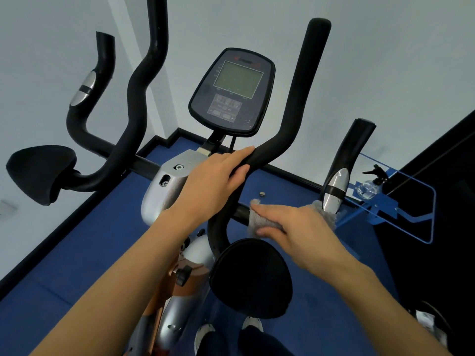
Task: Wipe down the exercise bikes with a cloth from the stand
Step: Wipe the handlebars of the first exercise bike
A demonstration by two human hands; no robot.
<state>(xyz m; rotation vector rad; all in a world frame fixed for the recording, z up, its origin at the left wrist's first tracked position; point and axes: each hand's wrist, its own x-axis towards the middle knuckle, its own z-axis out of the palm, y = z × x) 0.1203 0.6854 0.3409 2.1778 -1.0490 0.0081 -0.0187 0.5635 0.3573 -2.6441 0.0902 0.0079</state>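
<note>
An exercise bike stands in front of me, its console with a grey screen at the centre and black foam handlebars on both sides. My left hand grips the bend of the right inner handlebar. My right hand presses a grey cloth around the horizontal bar, just left of the silver pulse grip. A black elbow pad sits below my right hand. The cloth's far end shows near the pulse grip.
A blue stand at the right carries a spray bottle and a clear panel. The left handlebars and elbow pad reach out at the left. Blue floor meets white walls; my shoes show at the bottom.
</note>
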